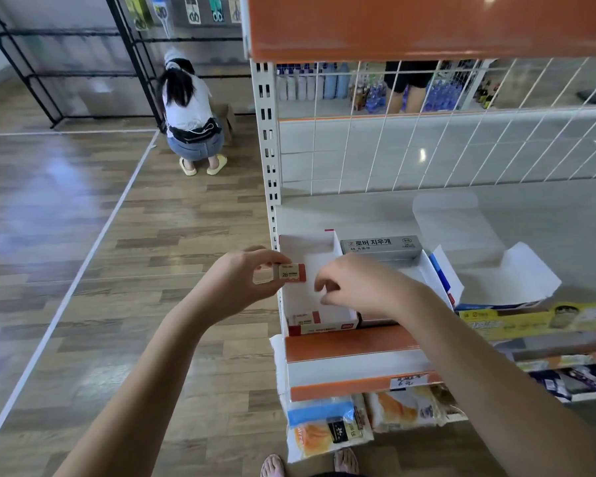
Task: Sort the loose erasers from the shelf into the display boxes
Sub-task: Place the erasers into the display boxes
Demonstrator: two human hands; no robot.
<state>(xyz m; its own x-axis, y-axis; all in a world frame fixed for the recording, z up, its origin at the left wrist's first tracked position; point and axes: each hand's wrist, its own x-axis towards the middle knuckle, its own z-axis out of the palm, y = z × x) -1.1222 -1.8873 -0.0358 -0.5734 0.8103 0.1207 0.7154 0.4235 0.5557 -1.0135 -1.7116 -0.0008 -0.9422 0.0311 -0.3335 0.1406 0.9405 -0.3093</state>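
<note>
Head view: one wide-angle frame looking down at both bare arms reaching toward a shop shelf (358, 342).
Left hand (245, 284): raised just left of the shelf's edge, thumb and fingertips pinched around a small eraser (289, 273).
Eraser: white block in a red-and-white sleeve marked 2B, held level in the air, at the left wall of the red-trimmed display box (324, 325).
Right hand (365, 284): over the open display box, fingers curled loosely downward with a gap between thumb and fingers; nothing visible in its grasp, though the fingertips are partly hidden.
Red-trimmed display box: white cardboard tray at the left end of the shelf, lid flap standing up at the back, mostly bare inside.
Eraser in box (305, 318): a matching 2B eraser lies at the front left corner of the tray.
Grey box (381, 244): closed, printed with Korean lettering, just behind and right of the red-trimmed box.
Blue-trimmed box (496, 280): open and white inside, further right on the same shelf, flaps spread.
Lower shelf: packaged goods (327, 428) hang below the orange shelf edge.
Floor (83, 235): wood-pattern planks with a white line across.
Background: a crouching person (191, 118) faces away near a black rack (66, 74).
</note>
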